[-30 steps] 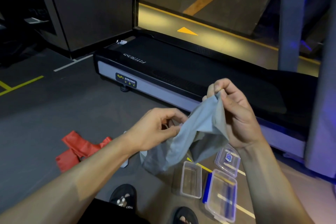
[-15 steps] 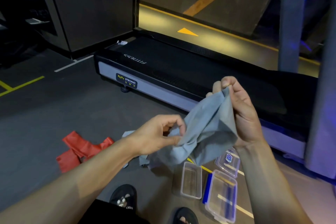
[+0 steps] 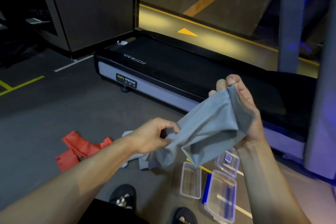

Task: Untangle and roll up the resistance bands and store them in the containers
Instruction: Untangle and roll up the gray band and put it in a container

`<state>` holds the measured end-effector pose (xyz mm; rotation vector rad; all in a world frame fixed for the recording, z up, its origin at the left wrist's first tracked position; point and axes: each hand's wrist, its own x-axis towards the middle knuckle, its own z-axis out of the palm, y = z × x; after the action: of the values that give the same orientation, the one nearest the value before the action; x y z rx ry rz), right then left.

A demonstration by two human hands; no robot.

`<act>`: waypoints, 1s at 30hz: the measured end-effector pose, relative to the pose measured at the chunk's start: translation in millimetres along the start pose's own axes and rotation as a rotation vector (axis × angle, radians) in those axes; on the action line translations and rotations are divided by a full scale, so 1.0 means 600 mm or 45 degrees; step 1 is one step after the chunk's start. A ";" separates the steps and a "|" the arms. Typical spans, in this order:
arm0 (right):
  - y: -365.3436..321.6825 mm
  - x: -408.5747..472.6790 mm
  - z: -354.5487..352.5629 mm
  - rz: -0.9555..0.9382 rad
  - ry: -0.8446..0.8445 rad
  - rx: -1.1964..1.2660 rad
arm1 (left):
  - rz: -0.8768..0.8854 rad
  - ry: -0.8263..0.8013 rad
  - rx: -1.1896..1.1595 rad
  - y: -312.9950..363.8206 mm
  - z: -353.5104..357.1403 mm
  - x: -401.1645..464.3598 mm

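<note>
Grey band (image 3: pixel 205 129) is held in the air, spread but not yet rolled: right hand (image 3: pixel 243 112) pinches its upper edge, left hand (image 3: pixel 154 135) pinches the bunched lower part. Red band (image 3: pixel 80 149) lies crumpled on the floor. Clear containers (image 3: pixel 190 181) hold nothing; storage appears outstanding for both bands.

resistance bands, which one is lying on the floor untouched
The red band, crumpled on the floor left of the left hand. The grey band is pinched by both hands, the right hand holding it higher.
</note>
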<state>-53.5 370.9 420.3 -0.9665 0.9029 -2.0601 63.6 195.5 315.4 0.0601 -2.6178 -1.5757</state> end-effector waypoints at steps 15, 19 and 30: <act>0.002 0.003 -0.003 -0.010 -0.060 0.066 | -0.117 -0.305 -0.012 -0.016 0.002 -0.007; 0.002 0.006 -0.001 -0.026 -0.083 0.129 | -0.048 -0.113 0.238 -0.035 0.007 0.003; -0.002 0.006 0.003 -0.047 -0.050 0.124 | -0.107 -0.169 0.373 -0.029 0.009 0.002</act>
<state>-54.0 367.9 423.2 -0.9749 0.7626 -2.0881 61.9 191.9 297.9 0.0888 -2.9677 -1.2441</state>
